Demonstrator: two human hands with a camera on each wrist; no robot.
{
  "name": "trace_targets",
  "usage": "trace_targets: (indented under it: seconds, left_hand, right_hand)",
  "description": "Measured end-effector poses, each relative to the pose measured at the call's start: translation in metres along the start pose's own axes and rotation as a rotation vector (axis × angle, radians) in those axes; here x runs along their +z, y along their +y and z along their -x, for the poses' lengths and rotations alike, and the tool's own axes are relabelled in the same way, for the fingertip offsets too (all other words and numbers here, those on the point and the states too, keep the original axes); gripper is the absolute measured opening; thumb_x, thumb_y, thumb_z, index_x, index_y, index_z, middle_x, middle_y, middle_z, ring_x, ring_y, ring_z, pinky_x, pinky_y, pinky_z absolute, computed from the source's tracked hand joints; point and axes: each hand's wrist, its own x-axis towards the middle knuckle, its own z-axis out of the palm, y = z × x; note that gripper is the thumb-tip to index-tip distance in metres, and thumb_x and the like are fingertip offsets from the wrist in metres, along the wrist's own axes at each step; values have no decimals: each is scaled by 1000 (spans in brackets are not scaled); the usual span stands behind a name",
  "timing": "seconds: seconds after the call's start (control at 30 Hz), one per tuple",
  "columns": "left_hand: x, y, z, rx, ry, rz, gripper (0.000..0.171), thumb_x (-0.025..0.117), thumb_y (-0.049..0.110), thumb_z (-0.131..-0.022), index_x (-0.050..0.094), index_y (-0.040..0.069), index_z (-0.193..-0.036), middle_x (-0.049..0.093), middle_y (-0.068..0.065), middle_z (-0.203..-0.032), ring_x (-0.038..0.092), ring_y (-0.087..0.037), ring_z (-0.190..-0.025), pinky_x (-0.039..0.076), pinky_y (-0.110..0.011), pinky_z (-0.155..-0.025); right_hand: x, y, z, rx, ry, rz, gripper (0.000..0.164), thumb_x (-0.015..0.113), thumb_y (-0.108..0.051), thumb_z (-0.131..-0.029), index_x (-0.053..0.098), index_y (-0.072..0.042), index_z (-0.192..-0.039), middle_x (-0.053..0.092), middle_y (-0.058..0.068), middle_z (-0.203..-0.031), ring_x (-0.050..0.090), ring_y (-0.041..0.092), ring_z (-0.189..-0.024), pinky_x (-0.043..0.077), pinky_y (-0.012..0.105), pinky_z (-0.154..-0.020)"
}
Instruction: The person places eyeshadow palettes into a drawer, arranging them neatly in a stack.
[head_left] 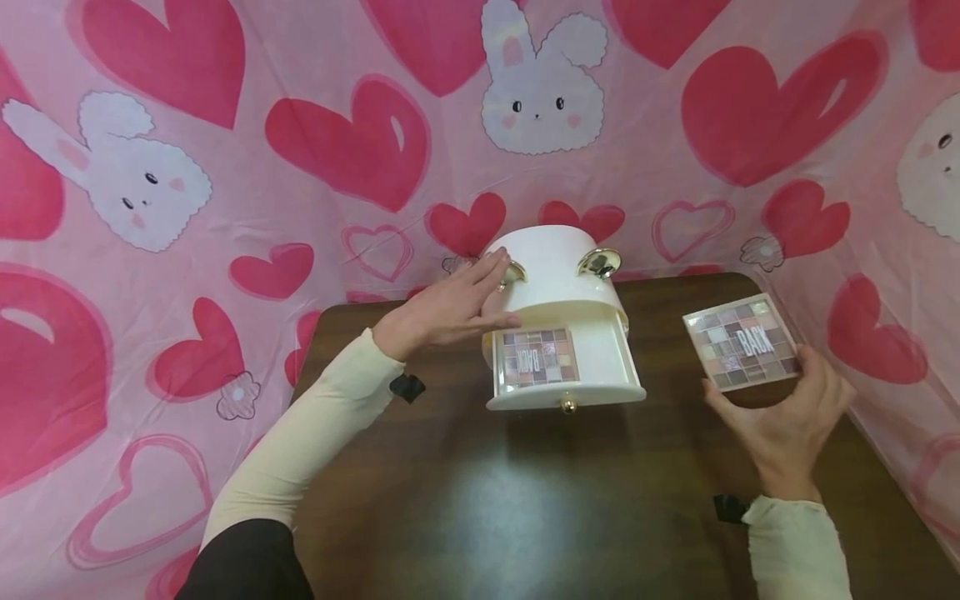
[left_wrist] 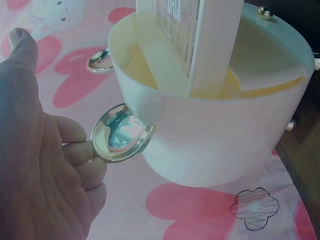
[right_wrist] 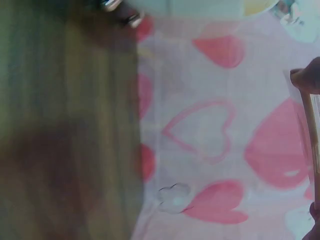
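A white storage box (head_left: pixel 555 250) with gold ear-shaped pieces stands at the table's far side, its drawer (head_left: pixel 615 358) pulled out. Inside the drawer's left part lies an eyeshadow palette (head_left: pixel 536 358). My left hand (head_left: pixel 450 304), fingers straight, is at the box's left side; in the left wrist view its fingertips meet a gold ear (left_wrist: pixel 122 134). To the right of the box, my right hand (head_left: pixel 787 417) grips a second eyeshadow palette (head_left: pixel 742 343) by its edges, thumb and fingers on opposite sides. Only that palette's edge (right_wrist: pixel 311 135) shows in the right wrist view.
The dark wooden table (head_left: pixel 480 517) reaches toward me from the box. A pink cloth (head_left: pixel 315 192) printed with hearts and rabbits hangs behind and at both sides. A gold knob (head_left: pixel 569 404) sticks out from the drawer front.
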Motion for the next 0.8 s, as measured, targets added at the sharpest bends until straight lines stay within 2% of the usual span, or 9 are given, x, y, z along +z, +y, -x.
trace_targets:
  seconds: [0.2, 0.4, 0.5, 0.6, 0.7, 0.8]
  left_hand:
    - [0, -1, 0, -8, -1, -1, 100, 53, 67, -93, 14, 6, -161, 10, -10, -168, 9, -21, -153, 15, -45, -121]
    - [2, -1, 0, 3, 10, -12, 100, 52, 67, -93, 15, 5, -161, 11, -10, -168, 10, -22, -153, 16, -46, -121]
    - [2, -1, -1, 14, 14, -22, 100, 52, 68, -93, 15, 4, -161, 12, -12, -167, 9, -23, -153, 16, -48, -121]
    - [2, -1, 0, 12, 11, -26, 100, 52, 67, -93, 15, 4, -161, 11, -12, -167, 8, -22, -153, 16, -47, -121]
    - [1, -1, 0, 8, 12, -28, 99, 52, 67, -94, 15, 4, -161, 11, -12, -167, 9, -22, -153, 16, -46, -121]
    - [2, 0, 0, 7, 12, -31, 99, 51, 67, -94, 15, 4, -161, 11, -11, -168, 9, -22, -153, 15, -45, -121]
  right_hand:
    - [-2, -27, -16, -48, -75, -72, 107, 73, -76, -63, 57, 11, -125, 59, 34, -116, 49, 53, -108, 29, 43, -103]
    - [-2, -52, -29, -106, -131, -149, 107, 71, -77, -67, 57, 14, -122, 59, 35, -113, 47, 54, -103, 30, 39, -102]
    - [-1, -55, -34, -133, -186, -196, 108, 72, -76, -66, 57, 15, -122, 59, 36, -112, 47, 53, -101, 30, 34, -100]
    - [1, -54, -39, -166, -297, -223, 110, 73, -76, -66, 55, 14, -126, 59, 33, -117, 47, 50, -102, 28, 30, -98]
    - [6, -54, -44, -210, -379, -262, 110, 75, -74, -65, 54, 13, -128, 59, 32, -119, 47, 48, -104, 27, 30, -98]
    - [13, -58, -48, -261, -425, -294, 109, 77, -72, -64, 55, 13, -129, 60, 30, -118, 48, 45, -104, 27, 31, -99]
